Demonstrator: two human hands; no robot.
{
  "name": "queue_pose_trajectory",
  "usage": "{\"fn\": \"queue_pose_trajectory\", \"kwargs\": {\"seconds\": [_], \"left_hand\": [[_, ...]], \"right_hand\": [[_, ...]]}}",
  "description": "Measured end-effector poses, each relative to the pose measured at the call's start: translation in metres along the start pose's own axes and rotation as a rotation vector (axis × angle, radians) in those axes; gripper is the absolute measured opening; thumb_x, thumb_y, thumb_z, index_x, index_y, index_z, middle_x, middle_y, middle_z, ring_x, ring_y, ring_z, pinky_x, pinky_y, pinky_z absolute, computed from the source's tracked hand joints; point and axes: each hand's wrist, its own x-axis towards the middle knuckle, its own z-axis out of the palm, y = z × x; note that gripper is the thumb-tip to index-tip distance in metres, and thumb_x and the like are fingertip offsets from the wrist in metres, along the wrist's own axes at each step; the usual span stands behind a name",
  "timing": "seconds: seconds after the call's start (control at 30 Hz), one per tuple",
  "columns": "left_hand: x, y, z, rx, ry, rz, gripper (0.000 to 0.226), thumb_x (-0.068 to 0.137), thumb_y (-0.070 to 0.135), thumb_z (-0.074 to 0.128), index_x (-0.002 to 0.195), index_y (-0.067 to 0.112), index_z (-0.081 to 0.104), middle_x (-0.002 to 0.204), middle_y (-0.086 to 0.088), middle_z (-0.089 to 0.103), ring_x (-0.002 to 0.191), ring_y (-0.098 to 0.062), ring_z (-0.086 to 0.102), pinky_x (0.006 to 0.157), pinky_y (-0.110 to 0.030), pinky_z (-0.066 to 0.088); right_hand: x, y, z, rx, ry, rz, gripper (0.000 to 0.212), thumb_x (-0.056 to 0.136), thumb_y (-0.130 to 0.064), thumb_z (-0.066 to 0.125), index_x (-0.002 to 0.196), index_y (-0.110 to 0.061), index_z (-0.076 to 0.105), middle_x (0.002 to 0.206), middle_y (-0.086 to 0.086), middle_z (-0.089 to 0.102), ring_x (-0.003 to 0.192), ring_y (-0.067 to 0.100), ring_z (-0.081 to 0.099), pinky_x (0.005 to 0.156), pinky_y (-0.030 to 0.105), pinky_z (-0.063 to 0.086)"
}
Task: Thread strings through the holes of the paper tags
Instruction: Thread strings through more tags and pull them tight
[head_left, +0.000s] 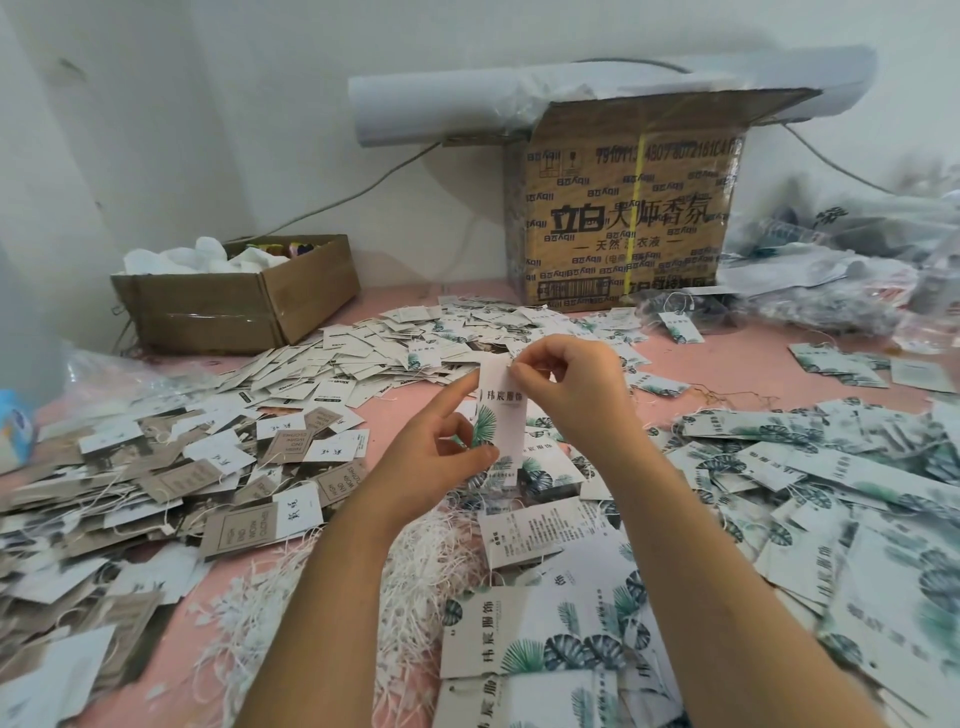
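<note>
A white paper tag (503, 415) with green leaf print and dark lettering stands upright in the middle of the view. My left hand (441, 447) grips its lower part between thumb and fingers, index finger stretched up along its left edge. My right hand (571, 384) pinches at the tag's top edge, where the hole lies; the string there is too thin to make out. A heap of loose white strings (415, 561) lies on the pink surface below my hands.
Leaf-print tags (831, 467) pile up on the right and front, brown and white tags (156, 467) on the left, small white tags (389, 353) behind. A low open carton (234, 306) sits back left, a tall printed carton (623, 208) back centre, plastic bags (857, 260) back right.
</note>
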Motion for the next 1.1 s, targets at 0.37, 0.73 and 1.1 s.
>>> {"fn": "queue_pose_trajectory", "kwargs": {"seconds": [0.37,0.73,1.1], "left_hand": [[-0.001,0.004,0.002,-0.016,0.001,0.179,0.058,0.086,0.006,0.064,0.103,0.061,0.057,0.109,0.022,0.059,0.095,-0.002,0.062,0.076,-0.021,0.052],[0.004,0.007,0.012,-0.286,0.396,0.309,0.012,0.074,0.017,0.069,0.084,0.018,0.063,0.073,0.013,0.07,0.072,0.0,0.064,0.068,-0.013,0.051],[0.007,0.004,0.012,-0.32,0.411,0.208,0.014,0.088,0.006,0.059,0.079,0.017,0.059,0.066,0.011,0.063,0.066,-0.007,0.057,0.061,-0.018,0.05]], "right_hand": [[-0.001,-0.004,0.004,0.181,-0.073,0.081,0.006,0.086,-0.01,0.063,0.081,-0.012,0.066,0.059,-0.01,0.054,0.05,-0.003,0.045,0.05,0.01,0.037],[-0.008,-0.017,0.015,0.333,-0.197,0.004,0.008,0.085,-0.003,0.063,0.079,-0.008,0.066,0.045,-0.017,0.053,0.044,-0.006,0.047,0.046,0.006,0.034],[-0.006,-0.011,0.017,0.361,-0.272,0.072,0.017,0.084,-0.009,0.066,0.07,-0.019,0.065,0.052,-0.013,0.053,0.044,-0.003,0.04,0.046,0.009,0.032]]}}
